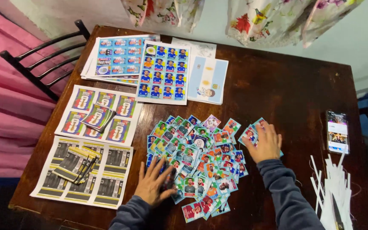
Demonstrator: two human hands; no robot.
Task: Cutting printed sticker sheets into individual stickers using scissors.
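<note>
Dozens of cut stickers lie spread (overlapping) on dark table, under and between both hands. Left hand fingers splayed, flat on pile; right hand fingers together, pressing pile's far edge. Phone beyond right fingers.

Hands on scattered cards

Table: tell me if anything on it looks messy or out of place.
The cut cards lie in a loose overlapping heap under the left hand and right hand, unlike the flat printed sheets. White paper strips lie in a scattered pile near the table's right edge, below the phone.
</note>
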